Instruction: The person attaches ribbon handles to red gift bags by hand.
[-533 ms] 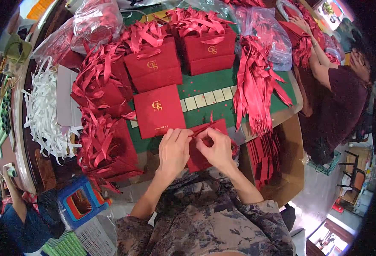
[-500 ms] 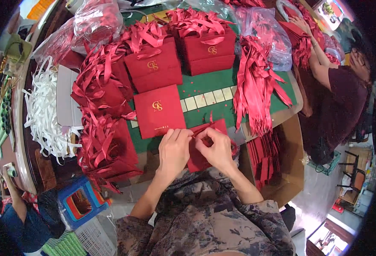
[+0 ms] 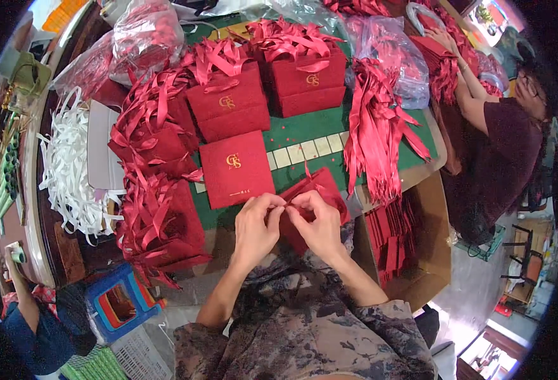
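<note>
Red gift boxes (image 3: 236,168) (gold emblems) cover green table (image 3: 304,126)

A green felt-topped counter (image 3: 304,130) with a rounded wooden rim fills the middle, daylight falling bright across it. At its right edge hangs an open brown cardboard box (image 3: 434,253). Below it lies a grey smooth floor (image 3: 475,297) — glossy, catching light. At lower left stands a blue plastic stool with an orange inset (image 3: 122,304), beside a white plastic basket (image 3: 141,358).
</note>
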Available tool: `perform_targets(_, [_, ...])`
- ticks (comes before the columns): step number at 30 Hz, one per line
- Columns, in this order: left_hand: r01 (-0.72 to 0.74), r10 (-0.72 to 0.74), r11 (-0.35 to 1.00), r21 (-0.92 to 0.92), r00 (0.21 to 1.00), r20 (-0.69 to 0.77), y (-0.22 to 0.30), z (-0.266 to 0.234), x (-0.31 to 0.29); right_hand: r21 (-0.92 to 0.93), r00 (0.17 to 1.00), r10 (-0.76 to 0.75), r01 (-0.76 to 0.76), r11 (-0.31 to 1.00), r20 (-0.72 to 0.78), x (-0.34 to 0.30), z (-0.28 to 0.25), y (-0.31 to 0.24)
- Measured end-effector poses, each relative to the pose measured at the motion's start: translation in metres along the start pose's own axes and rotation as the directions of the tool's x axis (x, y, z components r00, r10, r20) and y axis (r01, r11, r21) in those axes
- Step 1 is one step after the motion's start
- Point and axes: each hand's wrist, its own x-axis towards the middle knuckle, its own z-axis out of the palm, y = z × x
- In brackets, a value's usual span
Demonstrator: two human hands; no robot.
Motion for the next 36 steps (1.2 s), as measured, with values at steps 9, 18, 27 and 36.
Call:
perform_targets(9, [-0.066,0.066,0.998,0.004,0.995,0.074,0.005,-0.006,0.001,-0.284,0.929,-0.358,0.371,0.884,0.098,0.008,-0.036,-0.026])
perform_targets(18, [-0.355,0.36,0.93,0.094,0.932,-0.047,0.001,0.005,-0.008,-0.118,0.72,-0.143,0.3,0.947,0.679,0.059,-0.066,-0.003])
perform_targets(27, [-0.469,0.466,0.882,0.05,0.883,0.057,0.005,-0.001,-0.004,-0.018,0.731,0.008,0.006,1.0,0.683,0.068,-0.051,0.009])
perform_targets(36, [-0.142,0.146,0.989,-0.039,0.985,0.095,-0.007,0.011,-0.001,0.031,0.922,0.178,-0.201,0.979,0.345,0.069,-0.044,0.03])
